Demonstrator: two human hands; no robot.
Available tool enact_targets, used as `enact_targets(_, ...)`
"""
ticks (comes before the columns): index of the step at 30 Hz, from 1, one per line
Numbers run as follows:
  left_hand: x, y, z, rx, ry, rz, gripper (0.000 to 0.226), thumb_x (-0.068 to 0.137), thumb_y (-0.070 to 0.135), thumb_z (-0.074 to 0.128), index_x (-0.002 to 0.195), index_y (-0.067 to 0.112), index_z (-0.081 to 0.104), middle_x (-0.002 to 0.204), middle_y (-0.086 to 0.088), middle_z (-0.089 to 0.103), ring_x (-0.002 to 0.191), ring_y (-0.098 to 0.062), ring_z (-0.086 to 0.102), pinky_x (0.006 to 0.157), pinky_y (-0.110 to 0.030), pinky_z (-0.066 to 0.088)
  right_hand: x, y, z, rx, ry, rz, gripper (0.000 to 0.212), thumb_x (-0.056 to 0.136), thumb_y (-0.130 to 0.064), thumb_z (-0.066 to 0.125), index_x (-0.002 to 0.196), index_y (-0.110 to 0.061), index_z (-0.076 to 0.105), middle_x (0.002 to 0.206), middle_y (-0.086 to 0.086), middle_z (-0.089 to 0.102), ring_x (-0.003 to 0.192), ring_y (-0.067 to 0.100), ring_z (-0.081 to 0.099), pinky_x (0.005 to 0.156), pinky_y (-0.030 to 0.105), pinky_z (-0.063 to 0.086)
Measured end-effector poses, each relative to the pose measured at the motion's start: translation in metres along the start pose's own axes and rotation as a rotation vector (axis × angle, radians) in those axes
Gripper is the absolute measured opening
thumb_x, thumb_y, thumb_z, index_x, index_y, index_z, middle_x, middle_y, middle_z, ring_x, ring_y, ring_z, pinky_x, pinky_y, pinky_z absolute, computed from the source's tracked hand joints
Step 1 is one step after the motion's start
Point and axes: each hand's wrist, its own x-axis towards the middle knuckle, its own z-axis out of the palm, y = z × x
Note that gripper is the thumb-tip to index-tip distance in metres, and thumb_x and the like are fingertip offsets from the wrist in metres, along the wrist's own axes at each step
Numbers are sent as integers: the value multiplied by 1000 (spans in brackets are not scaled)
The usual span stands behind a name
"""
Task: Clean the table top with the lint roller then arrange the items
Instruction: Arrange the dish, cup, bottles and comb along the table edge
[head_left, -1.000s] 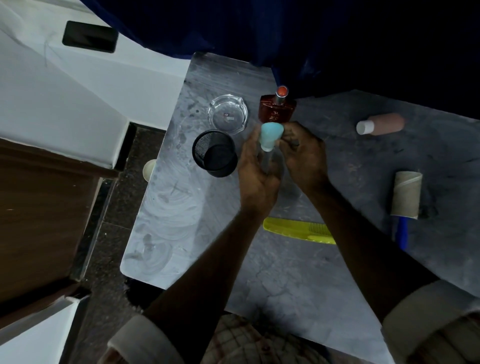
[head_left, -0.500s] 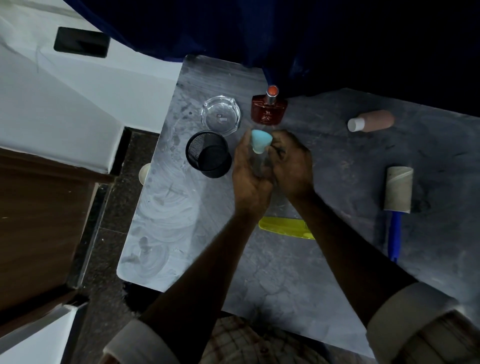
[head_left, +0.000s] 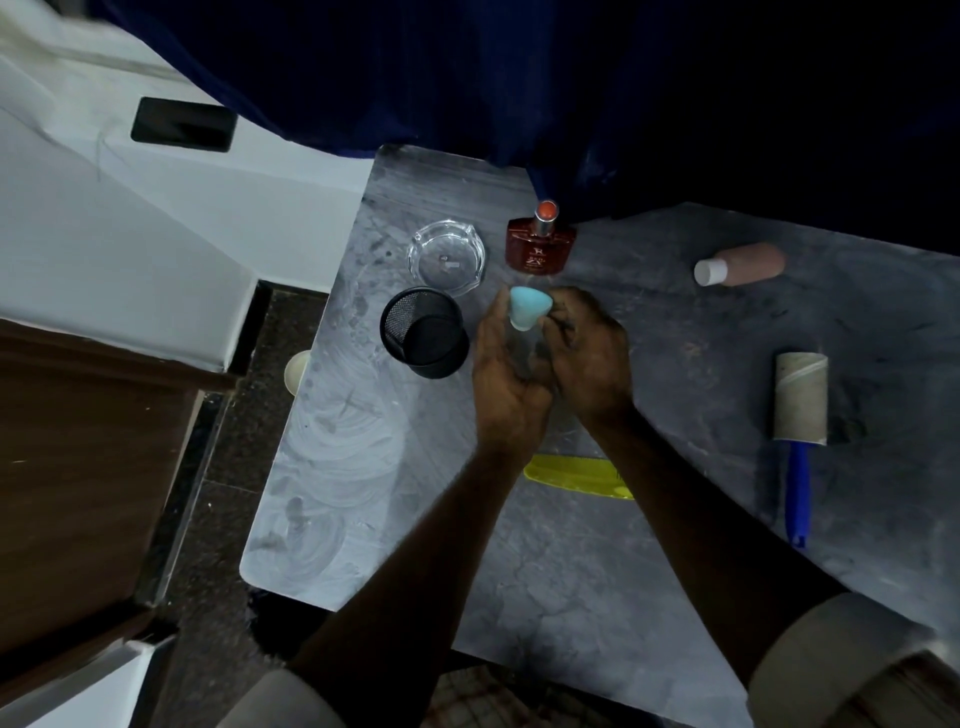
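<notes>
Gripping a blue-capped bottle in both my left hand and right hand, mesh cup at nine o'clock.

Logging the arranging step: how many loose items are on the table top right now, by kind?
Bottles: 2, the red perfume bottle and the pink bottle on its side
Glass ashtray: 1
Black mesh cup: 1
Blue-capped item in both hands: 1
Yellow comb: 1
Lint roller: 1
Total: 7
</notes>
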Motion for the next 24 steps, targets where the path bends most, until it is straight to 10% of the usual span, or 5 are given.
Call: enact_targets(24, -3, 0, 3, 0, -5, -47, 69, 93, 13, 58, 157, -7, 39, 161, -21, 47, 151, -35, 47, 121, -65, 41, 5, 3, 1, -22, -32, 27, 29, 101, -20, 55, 128, -12, 63, 118, 7, 69, 101, 21, 68, 88, 45, 57)
